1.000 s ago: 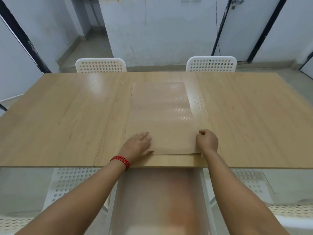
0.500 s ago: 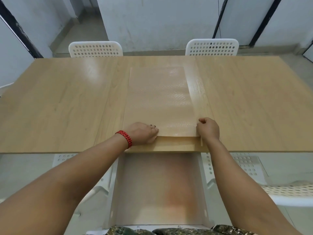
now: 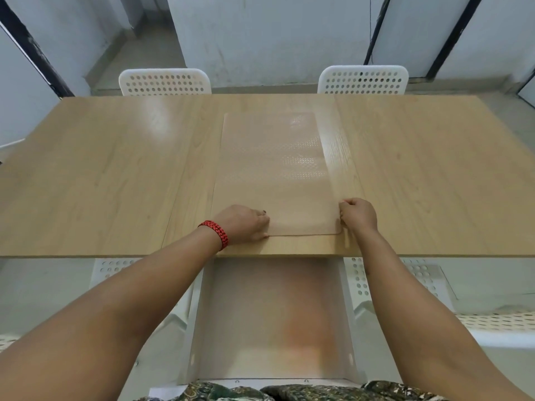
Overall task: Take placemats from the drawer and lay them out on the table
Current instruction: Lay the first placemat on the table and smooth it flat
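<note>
A translucent tan placemat (image 3: 275,175) lies lengthwise on the middle of the wooden table (image 3: 101,175), its near edge a little back from the table's front edge. My left hand (image 3: 241,224), with a red bracelet on the wrist, grips the mat's near left corner. My right hand (image 3: 359,215) pinches the near right corner, fingers curled. Below the table's front edge the white drawer (image 3: 272,319) stands pulled out; its pale bottom shows an orange tint, and I cannot tell whether more mats lie in it.
Two white perforated chairs (image 3: 165,82) (image 3: 363,81) stand at the table's far side. More white chairs (image 3: 428,282) flank the drawer on my side. Wide bare tabletop lies left and right of the mat. Patterned fabric (image 3: 289,393) shows at the bottom edge.
Both hands stay on the mat's near corners and have closed on them. The mat has slid slightly away from the table's front edge. The view has tilted down.
</note>
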